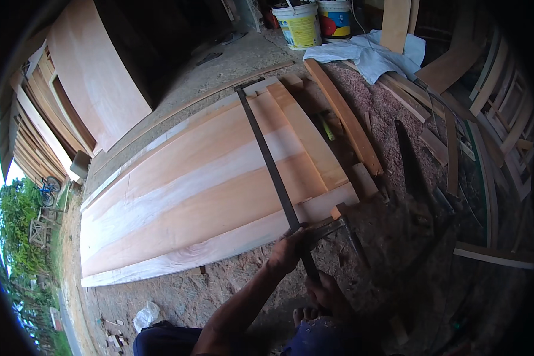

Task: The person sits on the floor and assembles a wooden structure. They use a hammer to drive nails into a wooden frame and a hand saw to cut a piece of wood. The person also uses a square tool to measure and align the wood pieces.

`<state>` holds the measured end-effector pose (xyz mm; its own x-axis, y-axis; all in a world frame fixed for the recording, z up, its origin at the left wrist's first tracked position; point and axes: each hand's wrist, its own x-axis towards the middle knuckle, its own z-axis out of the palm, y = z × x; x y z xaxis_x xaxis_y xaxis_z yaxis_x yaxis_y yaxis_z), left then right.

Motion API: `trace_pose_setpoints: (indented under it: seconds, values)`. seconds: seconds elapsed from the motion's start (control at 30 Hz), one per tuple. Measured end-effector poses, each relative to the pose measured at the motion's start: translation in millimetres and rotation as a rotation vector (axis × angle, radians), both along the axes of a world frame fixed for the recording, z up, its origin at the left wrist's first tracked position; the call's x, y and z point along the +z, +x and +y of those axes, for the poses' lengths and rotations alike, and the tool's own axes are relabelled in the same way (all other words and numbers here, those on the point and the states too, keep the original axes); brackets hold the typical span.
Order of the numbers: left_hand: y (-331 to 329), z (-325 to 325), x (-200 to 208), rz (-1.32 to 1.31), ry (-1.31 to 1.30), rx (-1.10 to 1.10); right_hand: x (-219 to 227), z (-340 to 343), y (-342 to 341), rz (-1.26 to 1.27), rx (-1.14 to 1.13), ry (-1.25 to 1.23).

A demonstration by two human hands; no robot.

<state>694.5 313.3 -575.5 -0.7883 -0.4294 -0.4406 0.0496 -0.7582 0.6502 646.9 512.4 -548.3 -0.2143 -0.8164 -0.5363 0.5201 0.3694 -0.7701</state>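
Observation:
A long dark bar clamp lies across a pale wooden door panel with raised border boards. The clamp's far jaw hooks over the panel's far edge. My left hand is closed around the bar beside the near sliding jaw, just off the panel's near edge. Lower down, my right hand is closed on the bar's near end. A small wood block sits by the near jaw's screw, at the panel's corner. Shadow hides part of my right fingers.
Under and beside the panel's right end lie a thick beam and a green-handled tool. A handsaw rests on shavings at the right. Two buckets and a white sheet are at the back. Plywood leans at left.

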Motion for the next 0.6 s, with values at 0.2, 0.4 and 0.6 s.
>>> trace_pose_setpoints:
  seconds: [0.2, 0.4, 0.6]
  values:
    - [2, 34, -5, -0.042, 0.114, 0.138, -2, 3, 4, 0.051, 0.020, 0.034]
    - [-2, 40, 12, -0.116, 0.088, 0.178, 13, 3, 0, -0.055, 0.004, 0.060]
    - [0, 47, 2, -0.090, 0.172, 0.175, 32, -2, -4, -0.131, 0.005, 0.121]
